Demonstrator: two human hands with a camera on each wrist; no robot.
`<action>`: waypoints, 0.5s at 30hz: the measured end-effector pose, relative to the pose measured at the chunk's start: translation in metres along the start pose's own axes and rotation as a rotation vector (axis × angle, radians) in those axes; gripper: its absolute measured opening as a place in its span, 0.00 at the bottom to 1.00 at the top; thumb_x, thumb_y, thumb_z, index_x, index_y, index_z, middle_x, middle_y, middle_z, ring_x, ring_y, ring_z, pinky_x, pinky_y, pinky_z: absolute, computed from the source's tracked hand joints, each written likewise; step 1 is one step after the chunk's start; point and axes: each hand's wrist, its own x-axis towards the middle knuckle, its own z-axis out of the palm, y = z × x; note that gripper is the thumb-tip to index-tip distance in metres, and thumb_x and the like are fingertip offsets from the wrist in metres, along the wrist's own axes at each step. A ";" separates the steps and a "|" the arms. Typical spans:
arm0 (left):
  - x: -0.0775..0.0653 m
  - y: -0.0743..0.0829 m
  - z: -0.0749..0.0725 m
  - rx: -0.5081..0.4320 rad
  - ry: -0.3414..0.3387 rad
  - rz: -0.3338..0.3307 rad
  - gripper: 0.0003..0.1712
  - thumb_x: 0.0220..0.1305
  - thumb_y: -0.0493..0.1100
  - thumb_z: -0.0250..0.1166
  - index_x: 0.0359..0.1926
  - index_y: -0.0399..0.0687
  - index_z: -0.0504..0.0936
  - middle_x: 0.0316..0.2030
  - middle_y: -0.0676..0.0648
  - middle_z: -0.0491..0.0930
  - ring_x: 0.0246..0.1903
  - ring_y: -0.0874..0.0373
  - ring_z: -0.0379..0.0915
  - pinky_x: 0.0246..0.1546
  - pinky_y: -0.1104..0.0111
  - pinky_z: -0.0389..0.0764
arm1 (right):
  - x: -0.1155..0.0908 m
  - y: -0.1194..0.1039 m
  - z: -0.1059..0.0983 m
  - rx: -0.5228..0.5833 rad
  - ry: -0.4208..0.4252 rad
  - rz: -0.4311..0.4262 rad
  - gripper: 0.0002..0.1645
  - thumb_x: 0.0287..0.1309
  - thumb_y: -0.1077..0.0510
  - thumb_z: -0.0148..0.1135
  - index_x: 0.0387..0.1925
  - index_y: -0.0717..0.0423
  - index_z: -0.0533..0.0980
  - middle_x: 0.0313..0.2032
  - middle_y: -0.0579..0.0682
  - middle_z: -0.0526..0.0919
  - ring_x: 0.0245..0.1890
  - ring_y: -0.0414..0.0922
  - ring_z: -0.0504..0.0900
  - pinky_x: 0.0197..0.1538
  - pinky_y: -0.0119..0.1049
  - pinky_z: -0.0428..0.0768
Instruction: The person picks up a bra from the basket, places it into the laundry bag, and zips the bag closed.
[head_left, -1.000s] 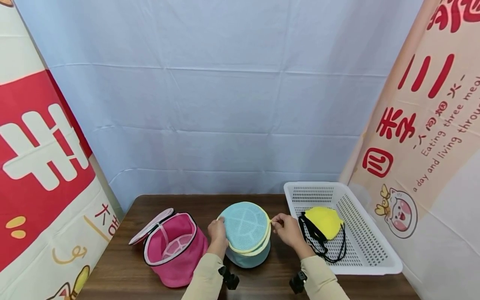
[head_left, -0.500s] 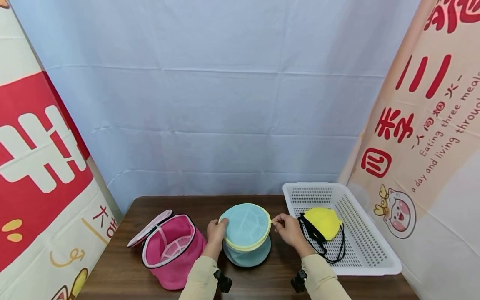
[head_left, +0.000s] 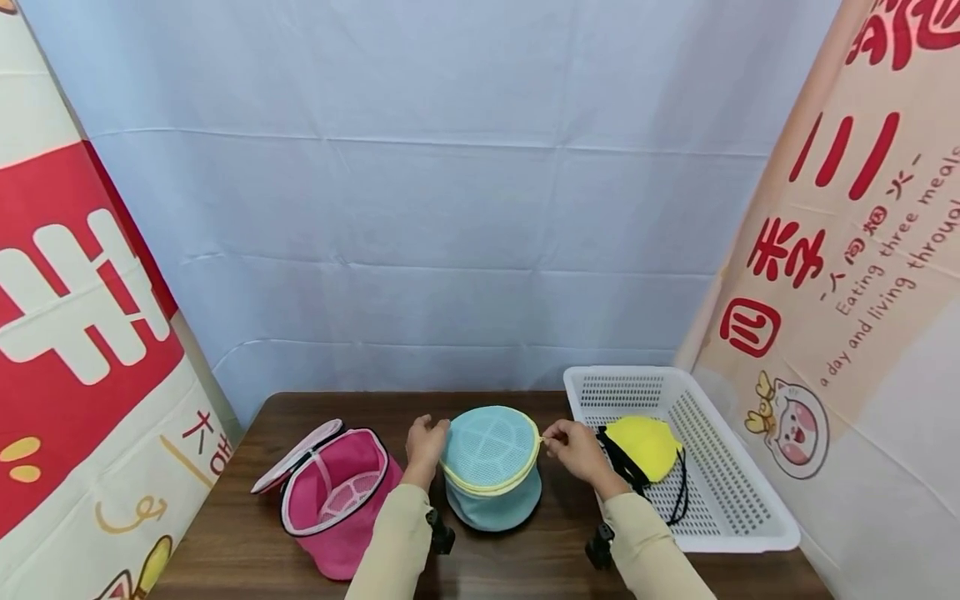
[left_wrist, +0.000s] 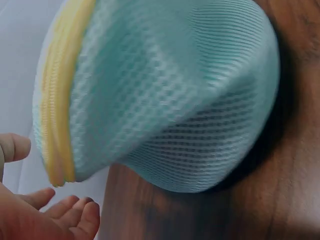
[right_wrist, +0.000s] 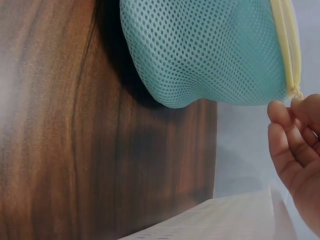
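Note:
A round turquoise mesh laundry bag point(head_left: 491, 450) with a yellow zipper point(right_wrist: 286, 45) stands upright on the table, its lid down on top. My right hand point(head_left: 581, 452) pinches the zipper pull point(right_wrist: 297, 93) at the bag's right side between thumb and fingers. On the left, my left hand point(head_left: 425, 450) is close beside the zippered rim. Its thumb and fingers are spread apart with nothing between them in the left wrist view. A pink mesh laundry bag point(head_left: 343, 546) stands left of that hand, its lid folded back and the inside showing.
A white plastic basket point(head_left: 757, 467) stands at the right of the brown wooden table point(head_left: 517, 575). In it lies a yellow bundle point(head_left: 645, 446) with black cords point(head_left: 681, 500). A pale blue cloth point(head_left: 450, 208) hangs behind the table, with printed cloths at both sides.
My left hand has let go of the turquoise bag's rim and moved slightly left. The bag's top has levelled and settled lower. My right hand keeps pinching the zipper pull.

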 end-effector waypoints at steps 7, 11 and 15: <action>0.007 0.010 0.003 0.033 -0.039 0.031 0.30 0.61 0.47 0.60 0.60 0.34 0.68 0.56 0.32 0.69 0.56 0.40 0.64 0.53 0.52 0.66 | 0.007 0.002 0.000 -0.031 0.003 0.005 0.03 0.57 0.69 0.59 0.31 0.61 0.78 0.25 0.48 0.78 0.25 0.40 0.77 0.27 0.34 0.76; 0.009 0.009 0.003 0.068 -0.081 0.022 0.31 0.61 0.46 0.59 0.61 0.34 0.67 0.56 0.32 0.68 0.56 0.40 0.63 0.53 0.51 0.66 | 0.009 0.006 0.001 -0.021 0.003 -0.007 0.02 0.57 0.69 0.59 0.31 0.63 0.78 0.26 0.50 0.79 0.25 0.41 0.78 0.27 0.35 0.77; 0.009 0.004 0.003 0.063 -0.159 -0.001 0.31 0.63 0.44 0.58 0.62 0.31 0.64 0.59 0.31 0.64 0.58 0.39 0.60 0.54 0.50 0.64 | 0.008 0.007 0.001 0.008 0.011 -0.064 0.03 0.56 0.70 0.58 0.31 0.63 0.78 0.26 0.52 0.79 0.24 0.41 0.78 0.26 0.35 0.77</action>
